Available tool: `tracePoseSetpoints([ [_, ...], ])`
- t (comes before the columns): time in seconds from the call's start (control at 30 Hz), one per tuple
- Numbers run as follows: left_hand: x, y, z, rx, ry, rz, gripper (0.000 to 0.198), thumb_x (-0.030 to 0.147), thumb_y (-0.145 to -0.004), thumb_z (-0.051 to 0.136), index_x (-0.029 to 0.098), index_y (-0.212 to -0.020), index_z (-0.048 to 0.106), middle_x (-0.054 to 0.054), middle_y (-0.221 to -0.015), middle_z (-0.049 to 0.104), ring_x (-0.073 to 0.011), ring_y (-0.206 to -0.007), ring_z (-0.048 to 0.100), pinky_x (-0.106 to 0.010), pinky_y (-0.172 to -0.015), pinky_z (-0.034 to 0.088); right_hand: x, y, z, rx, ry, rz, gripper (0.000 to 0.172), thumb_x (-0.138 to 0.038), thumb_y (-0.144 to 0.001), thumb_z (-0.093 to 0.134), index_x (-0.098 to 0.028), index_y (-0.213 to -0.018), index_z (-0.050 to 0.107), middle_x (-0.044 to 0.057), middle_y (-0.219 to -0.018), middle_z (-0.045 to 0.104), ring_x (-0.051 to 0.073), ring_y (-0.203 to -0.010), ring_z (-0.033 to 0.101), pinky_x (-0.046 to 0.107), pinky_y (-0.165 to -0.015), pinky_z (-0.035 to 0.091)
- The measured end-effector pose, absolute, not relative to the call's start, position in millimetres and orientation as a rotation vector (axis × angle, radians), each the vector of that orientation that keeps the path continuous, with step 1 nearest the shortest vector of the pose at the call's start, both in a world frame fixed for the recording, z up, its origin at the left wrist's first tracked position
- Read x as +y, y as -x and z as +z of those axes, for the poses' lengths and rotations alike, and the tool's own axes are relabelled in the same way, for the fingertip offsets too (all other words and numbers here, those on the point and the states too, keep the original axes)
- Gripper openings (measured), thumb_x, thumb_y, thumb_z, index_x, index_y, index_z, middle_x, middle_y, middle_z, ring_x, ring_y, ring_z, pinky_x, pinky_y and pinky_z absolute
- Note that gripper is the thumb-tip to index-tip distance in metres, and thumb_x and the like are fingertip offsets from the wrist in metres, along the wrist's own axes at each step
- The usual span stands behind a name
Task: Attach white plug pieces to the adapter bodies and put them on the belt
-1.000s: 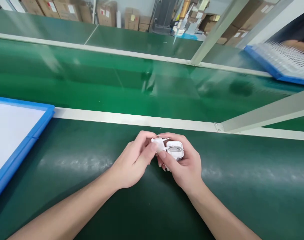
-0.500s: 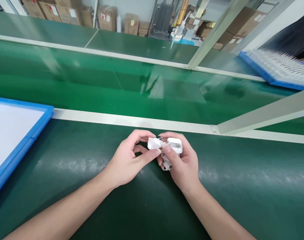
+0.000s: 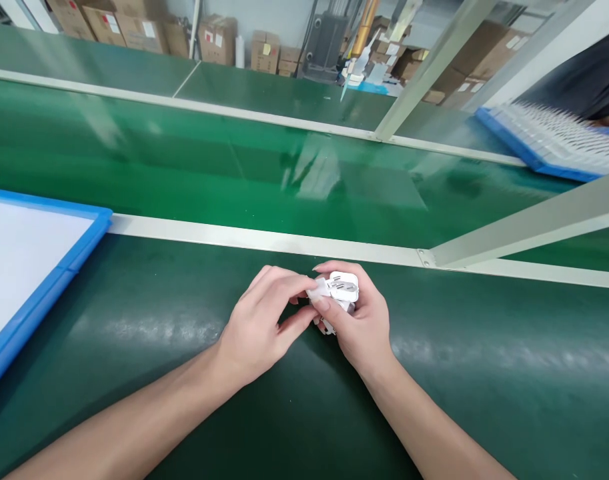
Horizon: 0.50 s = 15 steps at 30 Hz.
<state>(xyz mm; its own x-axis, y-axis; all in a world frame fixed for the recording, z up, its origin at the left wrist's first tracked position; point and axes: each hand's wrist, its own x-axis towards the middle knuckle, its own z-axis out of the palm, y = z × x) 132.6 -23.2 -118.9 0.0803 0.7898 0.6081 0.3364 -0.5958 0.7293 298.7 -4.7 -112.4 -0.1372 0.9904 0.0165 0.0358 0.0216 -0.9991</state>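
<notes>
In the head view, several small white power plugs with metal pins are bunched in my right hand (image 3: 367, 323), whose fingers are curled around them and whose thumb presses from the front. The uppermost plug (image 3: 349, 281) faces up with its flat pins showing. At the left of the bunch is another white plug (image 3: 320, 288), with the fingertips of my left hand (image 3: 264, 320) closed on its left end. My left thumb touches the bunch lower down. Fingers hide most of the lower plugs. Both hands are just above the dark green work surface (image 3: 224, 427).
At the left is a blue-edged tray (image 3: 91, 233) with a white bottom. A pale metal rail (image 3: 264, 239) and slanted post (image 3: 534, 220) border a green belt (image 3: 184, 173). Beyond, another blue tray (image 3: 539, 157) holds rows of white items near a person in dark clothing. Cardboard boxes (image 3: 139, 32) line the back.
My left fingers have turned over more and moved in against the bunch. The left plug is nearer my right thumb, and both hands have shifted slightly.
</notes>
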Motion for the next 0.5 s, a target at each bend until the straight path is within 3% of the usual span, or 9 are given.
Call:
tracePoseSetpoints([
  [0.2, -24.8, -134.0, -116.6, 1.061, -2.039, 1.573, 0.025, 0.018, -0.095, 0.067, 0.024, -0.118, 0.061, -0.004, -0.102, 0.069, -0.0161, -0.091, 0.067, -0.030, -0.080, 0.057, -3.4, -302.1, -117.6, -1.305, 1.059, 1.386, 0.039, -0.048, -0.082, 0.081, -0.025, -0.109, 0.065, -0.002, -0.074, 0.063, 0.011, -0.048, 0.051, 0.025, -0.042, 0.042],
  [0.5, -24.6, -130.0, -116.7, 1.032, -1.870, 1.523, 0.024, 0.019, -0.098, 0.059, 0.022, -0.122, 0.059, -0.006, -0.105, 0.066, -0.0159, -0.093, 0.062, -0.030, -0.084, 0.054, -4.5, -299.7, -115.0, -1.221, 0.941, 1.520, 0.032, -0.039, -0.088, 0.077, -0.023, -0.112, 0.063, -0.004, -0.064, 0.059, 0.010, -0.045, 0.049, 0.021, -0.039, 0.039],
])
